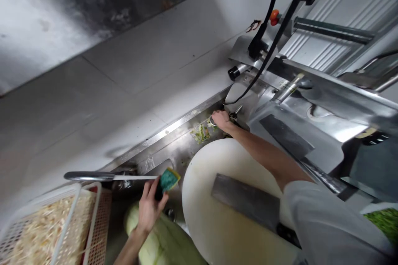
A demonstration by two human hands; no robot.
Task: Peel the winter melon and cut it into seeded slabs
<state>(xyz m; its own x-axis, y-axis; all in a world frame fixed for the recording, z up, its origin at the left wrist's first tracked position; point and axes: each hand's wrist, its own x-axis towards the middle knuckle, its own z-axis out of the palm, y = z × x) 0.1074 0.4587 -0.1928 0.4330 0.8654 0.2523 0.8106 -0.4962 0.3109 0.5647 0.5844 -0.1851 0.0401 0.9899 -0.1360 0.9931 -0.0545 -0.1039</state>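
Observation:
My left hand point(149, 207) grips a green and yellow sponge point(169, 180) above the sink, beside the end of the faucet spout point(133, 177). A dark patch shows between the sponge and my fingers; I cannot tell what it is. My right hand point(221, 120) reaches to the back ledge, fingers closed round a small item with a pale round rim, mostly hidden. Chopped green and yellow vegetable scraps point(201, 133) lie beside that hand. Below my right forearm, a cleaver point(245, 198) rests on the round white cutting board point(199, 174).
A large pale green melon or gourd point(168, 240) lies under my left forearm. White baskets point(77, 203) at the lower left hold pale shreds. On the right stands a metal slicing machine point(298, 124), with black cables point(276, 33) hanging above. A metal shelf point(93, 4) overhangs the tiled wall.

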